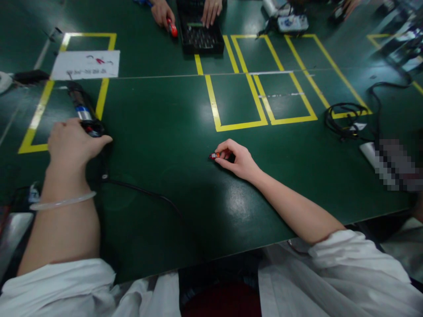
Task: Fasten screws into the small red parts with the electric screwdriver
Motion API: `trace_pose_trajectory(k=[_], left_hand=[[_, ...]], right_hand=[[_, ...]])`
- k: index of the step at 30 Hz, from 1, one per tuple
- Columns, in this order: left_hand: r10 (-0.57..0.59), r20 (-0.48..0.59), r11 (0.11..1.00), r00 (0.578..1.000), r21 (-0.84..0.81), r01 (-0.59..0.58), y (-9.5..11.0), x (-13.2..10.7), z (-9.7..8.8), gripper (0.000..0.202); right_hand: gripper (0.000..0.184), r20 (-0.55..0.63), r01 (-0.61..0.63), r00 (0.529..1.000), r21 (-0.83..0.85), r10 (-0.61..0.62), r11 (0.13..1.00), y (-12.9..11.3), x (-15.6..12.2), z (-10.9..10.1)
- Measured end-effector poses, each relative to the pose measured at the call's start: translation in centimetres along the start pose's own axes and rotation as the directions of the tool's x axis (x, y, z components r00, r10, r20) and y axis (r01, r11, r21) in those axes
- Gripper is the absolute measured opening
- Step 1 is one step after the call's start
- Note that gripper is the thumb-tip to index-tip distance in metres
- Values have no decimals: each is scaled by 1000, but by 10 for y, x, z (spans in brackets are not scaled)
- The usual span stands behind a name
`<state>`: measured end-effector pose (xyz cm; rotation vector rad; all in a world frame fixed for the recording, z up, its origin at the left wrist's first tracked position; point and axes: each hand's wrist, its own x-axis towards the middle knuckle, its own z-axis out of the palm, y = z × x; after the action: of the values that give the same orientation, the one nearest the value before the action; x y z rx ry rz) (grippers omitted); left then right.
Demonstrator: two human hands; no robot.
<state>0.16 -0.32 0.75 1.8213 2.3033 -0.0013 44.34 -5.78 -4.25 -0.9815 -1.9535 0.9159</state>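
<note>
My right hand (pixel 239 160) is closed in a pinch over the middle of the green table. Between its thumb and fingers is a small red and orange part (pixel 214 156) with a pale bit on it; its kind is too small to tell. At the left, my left hand (pixel 72 143) reaches over the near end of a black cylindrical tool (pixel 82 108) with a silver and blue band, like an electric screwdriver. Its thumb is stretched out to the right, away from the tool, and the other fingers are partly hidden. A black cord (pixel 145 189) runs from there across the table.
A white paper label (pixel 86 64) lies beyond the tool. Yellow tape (pixel 243 127) marks rectangles on the table. Across it, another person's hands (pixel 211 11) work at a black tray (pixel 203 49). Coiled black cable (pixel 342 121) lies to the right.
</note>
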Motion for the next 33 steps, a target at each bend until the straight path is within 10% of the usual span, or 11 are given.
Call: trace_pose_trajectory(k=[8, 18, 26, 33], left_hand=[[51, -127, 994, 991, 99, -39, 86, -26, 10, 82], [409, -167, 912, 897, 93, -399, 170, -84, 41, 73], [618, -224, 782, 754, 75, -618, 198, -115, 61, 75], [653, -225, 748, 723, 47, -662, 202, -124, 64, 73]], right_hand=[[13, -51, -42, 998, 11, 43, 999, 2, 1, 2], [15, -107, -45, 993, 19, 47, 999, 4, 1, 2], [13, -113, 1, 994, -9, -2, 1000, 6, 1, 2], [16, -54, 57, 997, -57, -60, 997, 5, 0, 3]])
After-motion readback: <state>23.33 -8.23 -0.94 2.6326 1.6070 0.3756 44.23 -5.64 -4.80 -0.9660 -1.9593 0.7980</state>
